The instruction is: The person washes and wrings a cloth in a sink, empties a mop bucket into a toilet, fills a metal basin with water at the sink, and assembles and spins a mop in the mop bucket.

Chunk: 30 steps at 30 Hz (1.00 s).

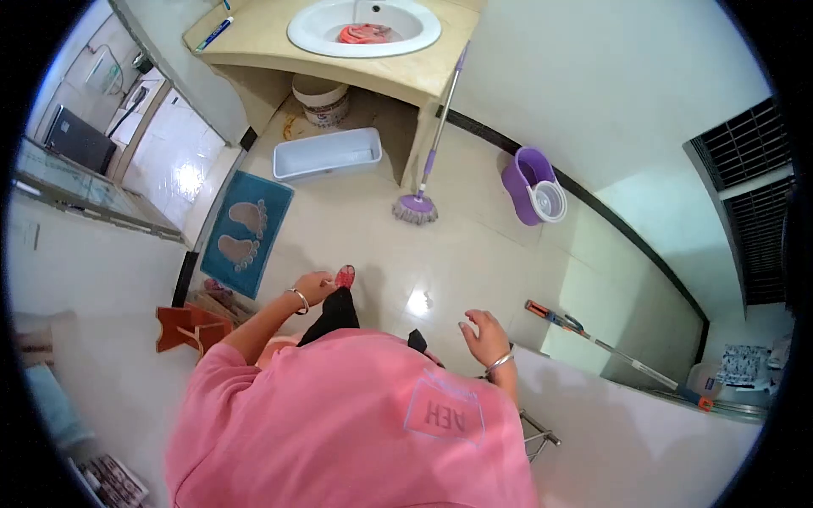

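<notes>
My left hand (315, 288), with a silver bangle at the wrist, hangs in front of me above my black trouser leg (337, 311). Its fingers are loosely bent and I see nothing in them. Just past it on the floor shows my red shoe (345, 276). On the other side, my right hand (484, 335) is held out with fingers apart and nothing in it, also with a bangle. Ahead, a mop (417, 207) with a purple head leans against the counter (246, 38). A purple mop bucket (521, 186) stands by the right wall.
A white sink (309, 34) holds a coral-coloured cloth (366, 34). Under the counter are a round bucket (323, 108) and a pale rectangular tub (329, 156). A blue footprint mat (269, 203) lies before the doorway at left. A long-handled tool (622, 356) lies at right.
</notes>
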### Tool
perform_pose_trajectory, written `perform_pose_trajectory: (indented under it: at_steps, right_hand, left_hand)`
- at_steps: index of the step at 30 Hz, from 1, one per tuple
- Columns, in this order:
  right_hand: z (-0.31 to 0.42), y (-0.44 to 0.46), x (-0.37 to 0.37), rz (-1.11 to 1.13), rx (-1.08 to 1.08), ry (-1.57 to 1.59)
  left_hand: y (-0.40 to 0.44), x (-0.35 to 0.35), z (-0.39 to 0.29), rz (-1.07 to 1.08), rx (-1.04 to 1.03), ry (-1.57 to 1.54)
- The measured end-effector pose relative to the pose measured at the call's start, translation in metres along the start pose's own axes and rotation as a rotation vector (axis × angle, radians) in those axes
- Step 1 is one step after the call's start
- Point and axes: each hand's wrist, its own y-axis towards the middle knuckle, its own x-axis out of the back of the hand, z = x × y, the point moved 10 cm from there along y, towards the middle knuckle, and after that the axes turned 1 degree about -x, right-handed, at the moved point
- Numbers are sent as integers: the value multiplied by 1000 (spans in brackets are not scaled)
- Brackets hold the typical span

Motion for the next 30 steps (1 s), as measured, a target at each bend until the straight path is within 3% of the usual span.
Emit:
perform_pose_trajectory:
  at_steps: [4,11,14,18,20,23,27,30]
  right_hand:
    - [29,77,-6,31,45,-57]
    - [172,250,10,-5,346,-2]
    - [208,337,31,-1,374,192]
    - [250,464,61,-111,436,201]
    - [270,528,66,-190,561,70]
    - [283,634,57,-107,559,-105]
    - [243,772,-26,290,357,-364]
    - [240,797,-44,177,402,-520]
  left_hand:
    - [20,41,35,-78,63,-82]
    - [44,204,48,-324,-10,-251]
    - [66,257,46,-435,-37,-416]
    - [103,302,42,-462,-3,-732]
    - [117,333,19,-448,9,-760]
    - [152,381,-12,-498,-24,-814]
    - [193,428,-37,-534,37,-741]
    - [213,455,-50,-552,79,-730]
